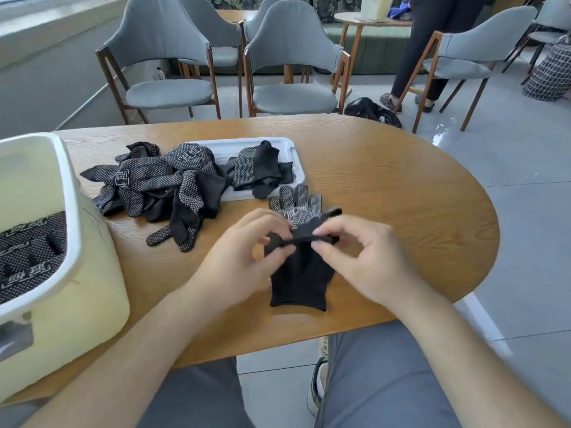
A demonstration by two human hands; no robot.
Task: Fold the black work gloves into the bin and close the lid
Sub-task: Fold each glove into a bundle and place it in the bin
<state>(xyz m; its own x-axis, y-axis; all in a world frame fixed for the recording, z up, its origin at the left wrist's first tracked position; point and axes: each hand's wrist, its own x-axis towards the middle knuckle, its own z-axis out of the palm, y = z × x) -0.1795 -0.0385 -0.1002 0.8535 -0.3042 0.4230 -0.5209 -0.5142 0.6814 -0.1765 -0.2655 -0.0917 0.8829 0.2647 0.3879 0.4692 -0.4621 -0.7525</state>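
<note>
The left grip [244,251] and right grip [358,257] pinch the glove [301,279] on the table [401,196]; glove pile [167,186] at ten o'clock, bin [99,288] at nine.

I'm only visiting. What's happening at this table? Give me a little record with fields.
Hands: left hand and right hand both pinch the turned-over edge of a black glove
Waiting: loose pile of gloves on the table, some lying on the white lid
Storage: bin at the left, open, with stored gloves inside
Lid state: off, flat on the table
</note>
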